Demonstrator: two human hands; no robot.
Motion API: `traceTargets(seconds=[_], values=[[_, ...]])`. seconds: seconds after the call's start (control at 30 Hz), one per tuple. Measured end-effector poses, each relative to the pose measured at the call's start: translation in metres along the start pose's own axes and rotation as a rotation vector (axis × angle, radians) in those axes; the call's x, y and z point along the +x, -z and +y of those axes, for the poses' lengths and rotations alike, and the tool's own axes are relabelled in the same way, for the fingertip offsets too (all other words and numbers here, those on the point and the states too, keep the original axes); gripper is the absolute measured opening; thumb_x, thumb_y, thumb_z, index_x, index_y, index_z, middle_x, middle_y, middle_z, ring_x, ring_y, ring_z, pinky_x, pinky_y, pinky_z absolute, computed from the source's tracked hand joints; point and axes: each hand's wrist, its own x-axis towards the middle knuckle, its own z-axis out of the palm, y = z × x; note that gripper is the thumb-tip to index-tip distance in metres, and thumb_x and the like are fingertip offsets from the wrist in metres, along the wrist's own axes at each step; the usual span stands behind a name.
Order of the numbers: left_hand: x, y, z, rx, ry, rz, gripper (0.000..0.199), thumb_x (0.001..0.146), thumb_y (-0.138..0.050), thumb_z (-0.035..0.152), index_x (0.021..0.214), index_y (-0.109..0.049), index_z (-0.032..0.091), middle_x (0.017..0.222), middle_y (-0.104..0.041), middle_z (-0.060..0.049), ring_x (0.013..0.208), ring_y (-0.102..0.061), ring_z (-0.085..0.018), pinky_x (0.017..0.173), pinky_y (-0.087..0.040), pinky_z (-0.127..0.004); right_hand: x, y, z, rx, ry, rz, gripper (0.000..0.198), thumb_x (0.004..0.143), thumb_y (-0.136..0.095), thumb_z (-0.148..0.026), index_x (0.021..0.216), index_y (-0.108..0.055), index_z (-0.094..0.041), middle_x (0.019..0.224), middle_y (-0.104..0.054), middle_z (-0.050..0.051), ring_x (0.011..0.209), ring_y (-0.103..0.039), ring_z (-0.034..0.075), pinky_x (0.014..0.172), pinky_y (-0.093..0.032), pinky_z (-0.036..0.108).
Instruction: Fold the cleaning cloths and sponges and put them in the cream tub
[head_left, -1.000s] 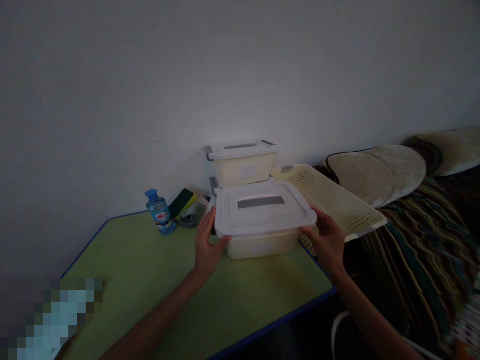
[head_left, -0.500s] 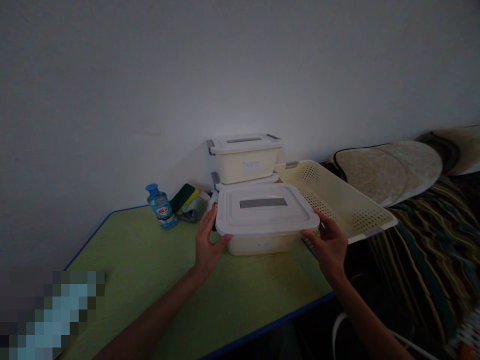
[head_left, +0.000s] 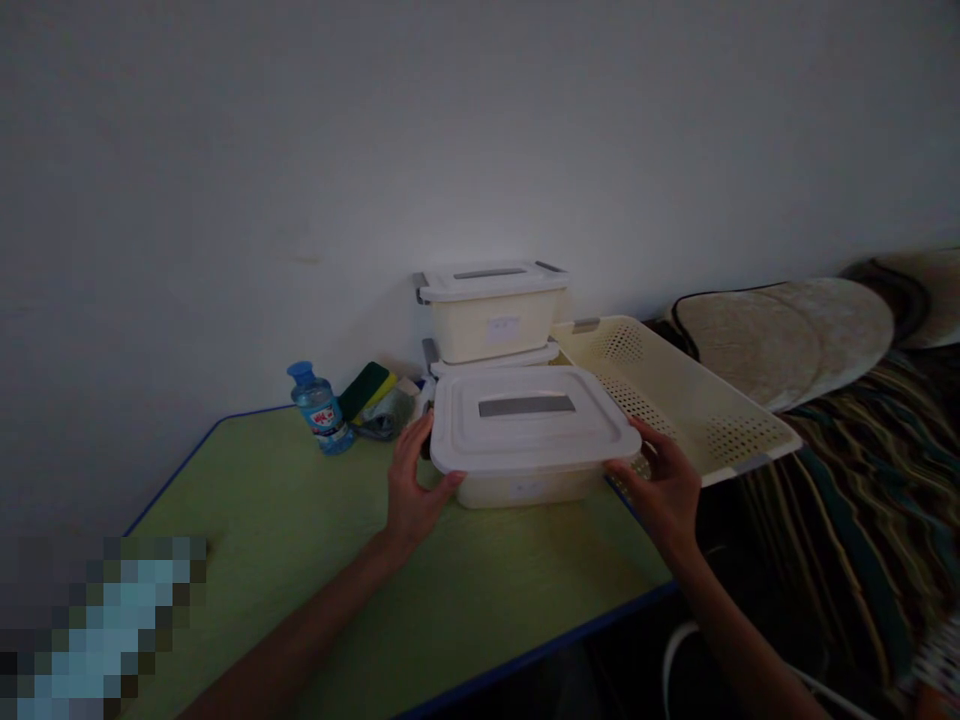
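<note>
A cream storage box (head_left: 529,435) with a white lid and a grey strip on top sits at the middle of the green table. Around its left end is my left hand (head_left: 416,490), thumb at the front under the lid's rim, fingers along the side. My right hand (head_left: 661,485) grips the opposite end, its thumb also at the front edge. The fingers' far ends are partly hidden by the box. Behind it, a second lidded box (head_left: 496,322) stands on top of another box, of which mainly the white lid (head_left: 501,358) shows.
To the right lies a large cream perforated basket (head_left: 720,420), overlapping the table edge. A blue bottle (head_left: 322,412), a green-and-yellow sponge (head_left: 366,392) and a grey cloth (head_left: 390,412) stand at the left back. A wall rises behind; cushions (head_left: 784,335) and striped fabric (head_left: 847,500) are at right.
Both hands keep their hold on the box, which stays in nearly the same place. The view has shifted very slightly; nothing else visibly moves.
</note>
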Motion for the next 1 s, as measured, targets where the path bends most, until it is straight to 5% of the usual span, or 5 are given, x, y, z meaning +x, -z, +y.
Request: traceTargets(seconds=[0.63,1.0], values=[[-0.014,0.003,0.006,0.001,-0.004,0.074,0.060,0.073,-0.057,0.054,0.122,-0.047,0.021,0.121,-0.052,-0.012,0.113,-0.047,-0.027,0.095,-0.036,-0.047,-0.006,0.006,-0.003,-0.036,0.029,-0.048,0.052,0.055,-0.075,-0.042,0.100,-0.061,-0.019,0.110,-0.062,0.011,0.105,-0.056,0.030,0.095,-0.040,0.053],[-0.018,-0.007,0.012,-0.327,0.170,0.059,0.066,0.073,-0.060,0.050,0.127,-0.036,0.021,0.130,-0.040,-0.012,0.124,-0.036,-0.026,0.105,-0.024,-0.046,-0.009,0.002,-0.011,0.048,0.023,-0.140,0.048,0.061,-0.073,-0.038,0.103,-0.053,-0.023,0.129,-0.047,0.011,0.121,-0.044,0.026,0.096,-0.041,0.046]])
